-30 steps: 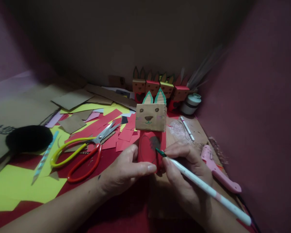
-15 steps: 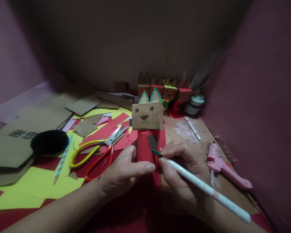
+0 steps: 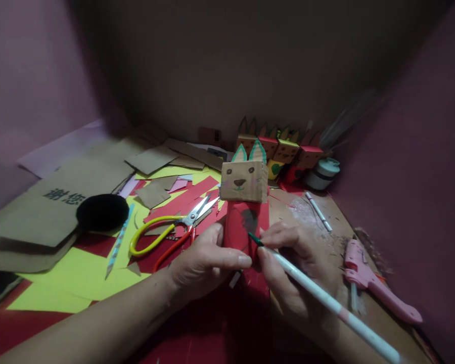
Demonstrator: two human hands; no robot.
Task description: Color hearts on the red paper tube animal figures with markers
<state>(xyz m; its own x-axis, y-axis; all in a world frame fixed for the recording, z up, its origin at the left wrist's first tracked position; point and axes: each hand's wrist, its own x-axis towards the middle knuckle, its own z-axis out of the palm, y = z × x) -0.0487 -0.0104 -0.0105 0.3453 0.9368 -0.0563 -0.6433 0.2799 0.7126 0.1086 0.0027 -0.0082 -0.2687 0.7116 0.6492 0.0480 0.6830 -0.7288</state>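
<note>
My left hand (image 3: 208,255) is closed round the lower part of a cardboard animal figure (image 3: 242,183), its thumb across the front. The figure has a box-shaped head with a drawn face, green-edged pointed ears and a red paper body. A dark patch (image 3: 249,220) sits inside an outline on that body. In my right hand (image 3: 293,268) is a white marker pen (image 3: 311,285), pinched near its green tip, which touches the red body by the patch. Left of the figure lie scissors (image 3: 191,217) with one yellow and one red handle, blades apart.
Several similar figures (image 3: 286,149) stand at the back beside a pale round container (image 3: 323,173). A pink glue gun (image 3: 375,283) and another marker (image 3: 318,211) lie at right. Leftward are a striped pencil (image 3: 120,241), a black round object (image 3: 102,212), paper scraps and cardboard sheets (image 3: 60,222).
The view has shifted, so most things appear further right. Both hands keep their hold on the figure and the pen, whose tip stays by the dark patch.
</note>
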